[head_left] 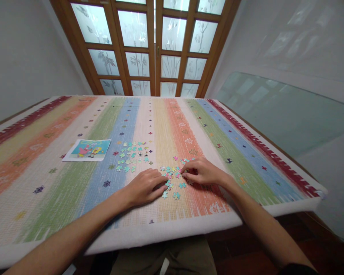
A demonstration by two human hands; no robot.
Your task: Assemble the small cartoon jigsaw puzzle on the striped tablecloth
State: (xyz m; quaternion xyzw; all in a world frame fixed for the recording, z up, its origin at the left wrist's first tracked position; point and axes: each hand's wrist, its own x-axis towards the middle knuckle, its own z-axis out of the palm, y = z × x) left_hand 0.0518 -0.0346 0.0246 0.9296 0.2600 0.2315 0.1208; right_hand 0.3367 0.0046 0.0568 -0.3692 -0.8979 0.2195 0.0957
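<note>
My left hand (pixel 147 187) rests at the near side of a loose heap of small, flat, knobbed jigsaw pieces in turquoise, pink and yellow (pixel 177 176), its fingers curled inward and their tips touching or just beside the pieces; I cannot tell whether they grip one. My right hand (pixel 199 171) comes in from the other side, thumb and forefinger bent toward each other over the heap's right edge, and again I cannot tell whether a piece is pinched there. The heap lies between my hands, on the yellow and orange bands of a woven, striped cloth with a white border and coarse, brushed-looking colour (pixel 149 208). Farther off to the left, a second set of mostly turquoise jigsaw pieces (pixel 133 155) is spread in loose rows, their tabs and notches apart from one another. Just left of those lies a flat, rectangular, white-edged printed sheet showing a pink and a yellow cartoon figure on blue (pixel 90 150). Small stars, crosses and tree outlines pattern the stripes. Beyond the far edge stand brown wooden doors with frosted, plant-etched glass panes (pixel 151 49), and a smooth, pale-green, round-cornered panel (pixel 275 110) stands against the right wall.
</note>
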